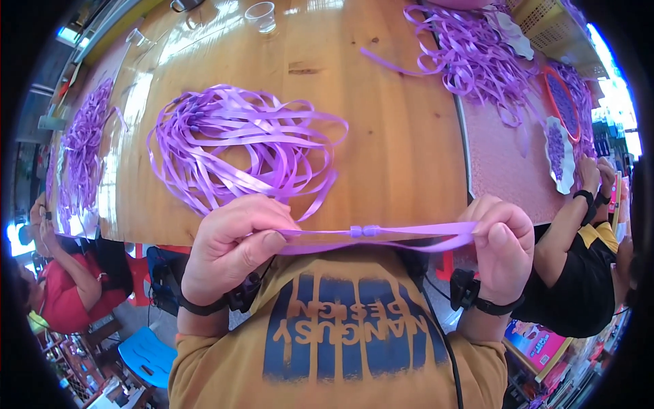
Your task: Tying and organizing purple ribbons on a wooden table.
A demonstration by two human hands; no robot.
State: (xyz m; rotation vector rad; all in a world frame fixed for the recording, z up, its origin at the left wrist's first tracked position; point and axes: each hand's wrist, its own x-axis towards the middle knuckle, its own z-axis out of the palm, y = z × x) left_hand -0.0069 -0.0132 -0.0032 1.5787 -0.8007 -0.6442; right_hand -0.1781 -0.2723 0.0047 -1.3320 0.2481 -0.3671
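Left hand point(228, 249) and right hand point(501, 245) each pinched one end of a purple ribbon point(409, 235), stretched taut between them, small beads point(363, 230) at mid-span. Ribbon appeared light, limp, slippery; best gripped at the ends. Ribbon pile point(238, 146) lay beyond the hands on the wooden table point(395, 136).

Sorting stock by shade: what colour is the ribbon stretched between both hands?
Light purple ribbon, with matching purple beads at its middle; head view.
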